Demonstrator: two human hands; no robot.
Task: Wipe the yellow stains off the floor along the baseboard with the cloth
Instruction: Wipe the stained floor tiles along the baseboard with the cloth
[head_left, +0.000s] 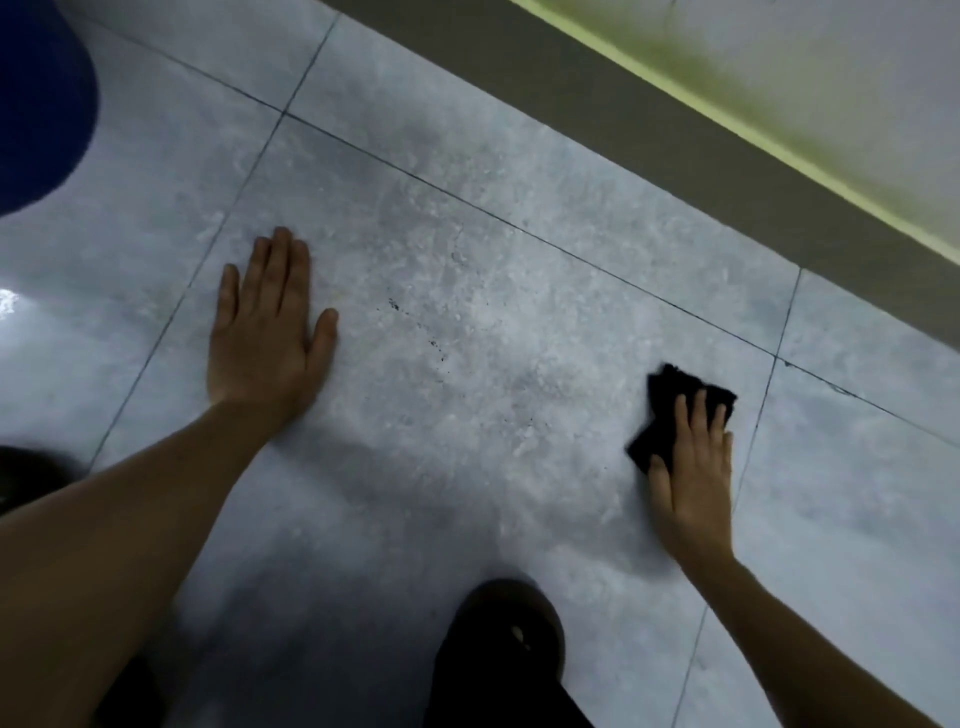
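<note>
Head view, floor (467, 322): grey tiles with dark grout lines; you kneel on it.
Baseboard (649, 156): one dark band running from top centre down to the right edge, with a yellow-green strip along its upper edge.
Hands: two, both yours, well apart.
Left hand (267, 332): flat on the tile, fingers straight and close together, thumb out.
Right hand (691, 467): palm down, fingers spread, pressing the cloth to the floor.
Cloth (670, 402): one, black, crumpled, its long axis pointing towards the baseboard, near a grout line.
Specks (395, 305): a few dark ones between your hands.
</note>
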